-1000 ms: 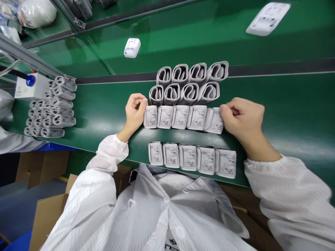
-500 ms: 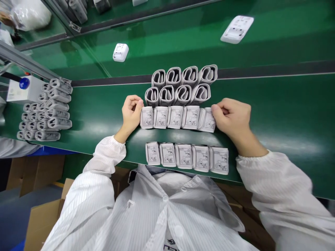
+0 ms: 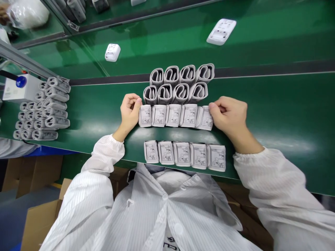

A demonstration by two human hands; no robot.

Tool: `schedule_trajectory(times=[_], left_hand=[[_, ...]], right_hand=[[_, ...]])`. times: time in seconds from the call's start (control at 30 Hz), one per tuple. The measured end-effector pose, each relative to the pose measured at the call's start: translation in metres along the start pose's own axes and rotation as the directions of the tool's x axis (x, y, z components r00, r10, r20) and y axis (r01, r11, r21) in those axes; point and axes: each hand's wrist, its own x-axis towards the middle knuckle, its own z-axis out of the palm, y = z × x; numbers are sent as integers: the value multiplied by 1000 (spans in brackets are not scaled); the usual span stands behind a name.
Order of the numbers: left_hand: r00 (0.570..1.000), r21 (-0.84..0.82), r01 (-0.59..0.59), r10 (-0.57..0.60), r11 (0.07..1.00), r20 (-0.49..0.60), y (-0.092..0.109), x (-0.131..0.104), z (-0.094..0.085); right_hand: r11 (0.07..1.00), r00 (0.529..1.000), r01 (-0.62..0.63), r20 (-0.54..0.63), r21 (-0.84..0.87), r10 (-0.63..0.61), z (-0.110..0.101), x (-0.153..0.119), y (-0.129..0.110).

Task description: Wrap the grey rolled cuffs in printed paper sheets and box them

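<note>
A row of several folded grey cuffs with printed faces (image 3: 172,115) lies across the green bench, its pieces side by side. My left hand (image 3: 130,111) pinches the left end of this row between thumb and curled fingers. At the right end, my right hand (image 3: 228,113) grips the last cuff, which leans slightly. Directly behind the row stand two rows of rolled cuffs (image 3: 165,93), their coiled ends facing up. Nearer my body, another row of printed cuffs (image 3: 182,154) lies along the bench's front edge, touched by neither hand.
On the far left, many rolled cuffs (image 3: 56,112) are stacked beside a white box (image 3: 23,88) with a blue knob. Two white devices (image 3: 112,52) (image 3: 221,32) lie on the green belt behind the dark rail. Cardboard boxes (image 3: 39,223) stand below the bench.
The two white devices have shifted left along the belt. Both hands keep their hold on the row's ends; the whole view has moved slightly.
</note>
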Motion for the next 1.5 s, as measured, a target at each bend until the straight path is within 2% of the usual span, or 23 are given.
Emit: schedule_trajectory(times=[0.33, 0.57, 0.8, 0.97, 1.17, 1.37, 1.5], left_hand=[[999, 4, 30, -30, 1000, -11, -1, 2, -1], [999, 9, 28, -27, 1000, -22, -4, 2, -2], [1000, 12, 10, -10, 1000, -7, -3, 3, -2], [1000, 32, -4, 5, 999, -13, -9, 2, -3], [1000, 16, 11, -11, 1000, -1, -12, 1, -5], [1000, 26, 4, -4, 1000, -28, -7, 2, -3], [999, 44, -19, 21, 999, -42, -4, 3, -2]], right_hand=[[999, 999, 33, -10, 11, -33, 1, 2, 4], [998, 998, -42, 47, -55, 44, -2, 4, 3], [998, 998, -45, 50, -33, 46, -3, 4, 2], [995, 993, -93, 68, -44, 96, -3, 4, 0], [999, 998, -47, 51, -20, 47, -3, 4, 1], [998, 999, 43, 1, 40, -43, 0, 5, 5], [998, 999, 51, -9, 36, -51, 1, 5, 6]])
